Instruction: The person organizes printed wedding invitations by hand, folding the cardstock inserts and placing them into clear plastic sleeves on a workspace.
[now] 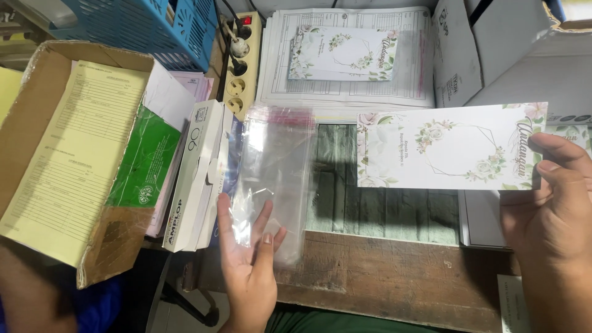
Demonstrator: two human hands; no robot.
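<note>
While hands work, cardboard box [37, 123] and envelope box [196, 172] crowd left.

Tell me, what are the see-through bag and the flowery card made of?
The see-through bag by the left hand looks like thin glossy plastic: it shines, crinkles and shows what lies behind. The flowery card in the right hand looks like stiff matte paper, staying flat.

Left hand [250, 265] and right hand [552, 209], both bare: no gloves, rings or watch are visible. No sleeve covers either forearm. Green fabric [333, 322] of the person's clothing shows at the lower edge.
</note>
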